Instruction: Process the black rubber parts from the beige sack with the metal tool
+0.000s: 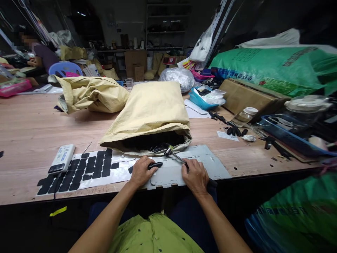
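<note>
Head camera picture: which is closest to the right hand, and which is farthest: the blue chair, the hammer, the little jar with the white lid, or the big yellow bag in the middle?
From the right hand:
1. Hammer, held in it.
2. Big yellow bag, just ahead.
3. Little jar, ahead and right.
4. Blue chair, far back left.

Just below frame centre, the left hand (141, 172) pinches a black piece (156, 164) and the right hand (195, 175) grips a hammer (177, 157), before a yellow sack (158, 105) lying open on the bench (89, 128).
</note>
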`<state>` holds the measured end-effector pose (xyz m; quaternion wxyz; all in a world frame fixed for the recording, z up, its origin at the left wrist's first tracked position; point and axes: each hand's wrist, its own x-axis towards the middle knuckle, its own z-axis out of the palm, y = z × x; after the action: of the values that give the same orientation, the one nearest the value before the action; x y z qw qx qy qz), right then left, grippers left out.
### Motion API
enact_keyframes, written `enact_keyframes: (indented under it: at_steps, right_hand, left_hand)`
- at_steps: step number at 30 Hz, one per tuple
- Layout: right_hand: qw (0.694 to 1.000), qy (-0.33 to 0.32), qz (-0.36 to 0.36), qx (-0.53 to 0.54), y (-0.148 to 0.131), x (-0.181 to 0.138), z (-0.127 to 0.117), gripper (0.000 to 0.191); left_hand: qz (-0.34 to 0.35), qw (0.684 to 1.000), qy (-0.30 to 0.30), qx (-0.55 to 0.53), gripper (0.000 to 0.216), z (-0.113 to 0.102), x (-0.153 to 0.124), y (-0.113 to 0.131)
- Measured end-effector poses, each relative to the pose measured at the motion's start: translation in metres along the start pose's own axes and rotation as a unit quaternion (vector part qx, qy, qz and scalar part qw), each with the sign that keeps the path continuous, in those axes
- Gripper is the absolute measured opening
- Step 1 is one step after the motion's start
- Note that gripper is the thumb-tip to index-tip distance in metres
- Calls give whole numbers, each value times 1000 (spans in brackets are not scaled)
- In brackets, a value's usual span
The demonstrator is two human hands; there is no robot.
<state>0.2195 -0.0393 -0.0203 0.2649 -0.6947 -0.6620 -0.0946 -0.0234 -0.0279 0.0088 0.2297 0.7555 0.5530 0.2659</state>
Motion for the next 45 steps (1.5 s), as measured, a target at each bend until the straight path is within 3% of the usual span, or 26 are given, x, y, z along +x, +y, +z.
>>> enact_keyframes:
  at_steps: [6,10,13,18,37,45]
  right_hand:
    - [987,-46,27,149,-3,4,-22,33]
    - [956,-102,0,273,-23,-15,-45,42]
    - [943,-142,3,301,-36,-32,-51,44]
    - [943,-174,16,281,-42,-46,-51,44]
    - [962,-181,-34,200,-56,-51,-56,44]
    - [990,-116,-3,85,-26,-10,-39,33]
  left_hand:
    - [-14,1000,-4,-17,15,-3,2,0]
    - [-16,999,0,-28,16,-2,2,-1]
    - [-17,999,5,-35,16,0,2,-2]
    - [-23,998,10,-52,15,1,3,-3]
    - [-43,997,5,-64,12,-2,3,3]
    - [-45,997,3,-60,14,0,3,0]
